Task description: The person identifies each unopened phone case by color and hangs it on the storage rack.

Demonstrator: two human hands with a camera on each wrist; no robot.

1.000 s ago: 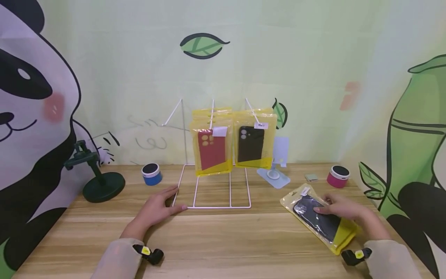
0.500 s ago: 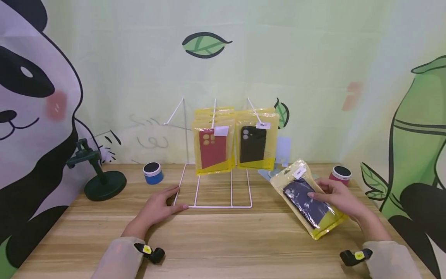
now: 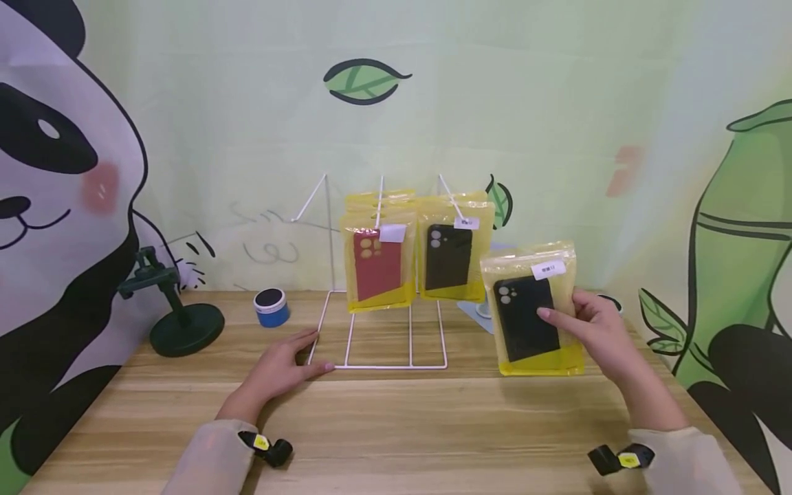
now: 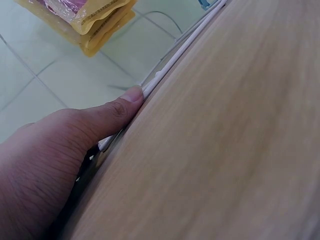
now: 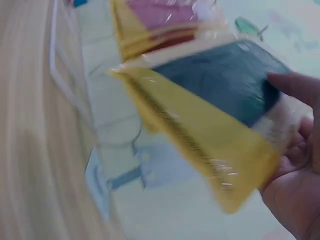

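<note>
In the head view my right hand (image 3: pixel 603 333) holds up a clear-and-yellow bag with a dark phone case (image 3: pixel 526 320) inside, thumb across its front and fingers behind. The bag stands nearly upright above the table, its white label at the top. In the right wrist view the bag's yellow lower end (image 5: pixel 210 130) shows close up. My left hand (image 3: pixel 278 368) rests at the front left corner of the white wire rack (image 3: pixel 390 368), thumb on the front wire. On the rack's prongs hang bagged cases, a red phone case (image 3: pixel 379 268) and a black phone case (image 3: pixel 448 258); the left prong is bare.
A dark green stand (image 3: pixel 185 330) and a blue round speaker (image 3: pixel 271 307) are left of the rack. A light blue stand (image 3: pixel 473 313) sits behind the held bag, partly hidden. Another round speaker (image 3: pixel 611 302) is mostly covered by my right hand.
My right hand has lifted the bagged phone case off the table and turned it from slanted to nearly upright, moving it up and left toward the rack. My left hand stays put.
</note>
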